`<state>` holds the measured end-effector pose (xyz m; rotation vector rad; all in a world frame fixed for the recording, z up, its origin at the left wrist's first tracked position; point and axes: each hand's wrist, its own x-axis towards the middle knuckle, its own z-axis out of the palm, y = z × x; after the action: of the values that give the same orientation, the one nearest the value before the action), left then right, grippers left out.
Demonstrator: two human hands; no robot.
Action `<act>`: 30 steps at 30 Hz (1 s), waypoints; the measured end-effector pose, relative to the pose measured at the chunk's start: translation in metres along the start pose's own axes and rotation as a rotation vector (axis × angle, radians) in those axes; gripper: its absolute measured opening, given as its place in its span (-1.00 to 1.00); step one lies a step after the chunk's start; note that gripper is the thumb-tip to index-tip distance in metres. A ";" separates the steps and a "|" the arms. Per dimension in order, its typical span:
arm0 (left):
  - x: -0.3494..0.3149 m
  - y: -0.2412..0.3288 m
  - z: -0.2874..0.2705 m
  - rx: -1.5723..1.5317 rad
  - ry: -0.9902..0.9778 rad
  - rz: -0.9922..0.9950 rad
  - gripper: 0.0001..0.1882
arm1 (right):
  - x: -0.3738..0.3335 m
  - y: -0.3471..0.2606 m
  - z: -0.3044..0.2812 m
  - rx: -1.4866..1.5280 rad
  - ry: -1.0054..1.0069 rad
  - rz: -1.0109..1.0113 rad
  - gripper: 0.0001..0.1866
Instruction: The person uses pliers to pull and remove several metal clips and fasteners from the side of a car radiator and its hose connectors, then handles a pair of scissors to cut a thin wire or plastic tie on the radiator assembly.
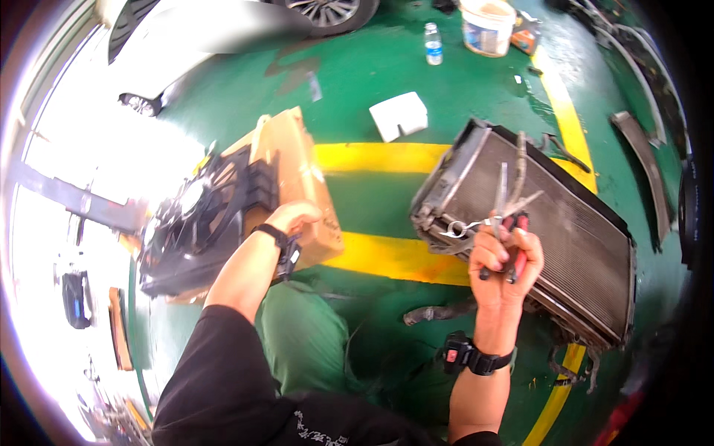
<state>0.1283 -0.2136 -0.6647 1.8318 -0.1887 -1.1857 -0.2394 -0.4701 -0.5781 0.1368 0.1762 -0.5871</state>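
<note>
My right hand is closed around a bundle of hand tools, held above the lower left side of a radiator. Among them are red-and-black-handled pliers and a silver wrench; long thin pieces point up from the fist, too blurred to name. A cardboard box stands to the left, with a black radiator fan in its shroud lying in it. My left hand rests with curled fingers at the box's right side, against the cardboard. Whatever its fingers hold is hidden.
Yellow lines cross the green floor. A hose lies below the radiator, a white sheet beyond it. Farther off are a water bottle, a white bucket and a car wheel. Long trim pieces lie at right.
</note>
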 end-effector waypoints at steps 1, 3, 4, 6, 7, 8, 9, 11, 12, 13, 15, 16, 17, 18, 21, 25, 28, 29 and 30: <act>0.026 -0.021 -0.045 0.088 0.005 -0.118 -0.78 | 0.003 0.012 0.002 0.046 -0.024 0.048 -0.81; 0.036 0.047 0.038 0.224 -0.116 -0.181 -0.84 | 0.002 0.005 -0.002 0.054 -0.034 0.021 -0.80; 0.031 0.077 0.080 0.314 -0.103 -0.239 -0.87 | 0.000 0.000 0.000 0.058 -0.046 0.017 -0.79; 0.000 0.117 0.144 0.168 -0.207 -0.087 -0.91 | -0.004 -0.008 0.008 0.076 -0.044 -0.010 -0.80; -0.012 0.128 0.175 0.093 -0.295 -0.026 -0.92 | -0.006 -0.014 0.005 0.084 -0.069 -0.042 -0.81; -0.028 0.134 0.198 0.004 -0.292 0.042 -0.93 | -0.007 -0.018 0.003 0.055 -0.049 -0.053 -0.88; -0.043 0.137 0.213 -0.085 -0.282 0.106 -0.94 | -0.004 -0.014 0.003 -0.040 -0.031 -0.093 -0.87; -0.049 0.123 0.231 -0.278 -0.320 0.172 -0.95 | 0.001 -0.003 -0.002 -0.152 0.042 -0.122 -0.90; -0.049 0.119 0.234 -0.371 -0.347 0.192 -0.94 | 0.002 -0.001 -0.004 -0.083 0.042 -0.082 -0.79; -0.048 0.114 0.236 -0.389 -0.447 0.191 -0.88 | 0.002 0.003 -0.002 -0.138 0.079 -0.060 -0.78; -0.047 0.103 0.248 -0.405 -0.465 0.149 -0.82 | 0.001 0.005 -0.009 -0.210 0.131 -0.013 -0.78; -0.050 0.098 0.253 -0.416 -0.463 0.127 -0.78 | -0.001 0.009 -0.010 -0.243 0.136 -0.001 -0.77; -0.053 0.094 0.261 -0.410 -0.466 0.143 -0.64 | -0.002 0.008 -0.009 -0.337 0.148 -0.015 -0.76; -0.058 0.093 0.266 -0.384 -0.465 0.159 -0.62 | -0.004 0.008 -0.007 -0.431 0.163 -0.024 -0.75; -0.068 0.094 0.268 -0.262 -0.453 0.223 -0.53 | -0.002 0.020 -0.010 -0.599 0.169 -0.121 -0.72; -0.067 0.093 0.262 -0.225 -0.379 0.243 -0.58 | -0.001 0.031 -0.001 -0.973 0.270 -0.104 -0.66; -0.058 0.092 0.252 -0.250 -0.351 0.251 -0.69 | -0.003 0.039 -0.002 -1.452 0.404 -0.351 -0.66; -0.050 0.094 0.242 -0.262 -0.307 0.265 -0.72 | -0.005 0.039 0.002 -1.548 0.488 -0.319 -0.67; -0.043 0.097 0.231 -0.274 -0.261 0.280 -0.75 | -0.004 0.041 0.000 -1.573 0.460 -0.309 -0.68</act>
<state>-0.0440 -0.3850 -0.5910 1.3610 -0.3969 -1.1836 -0.2197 -0.4342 -0.5743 -1.3103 1.0614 -0.5738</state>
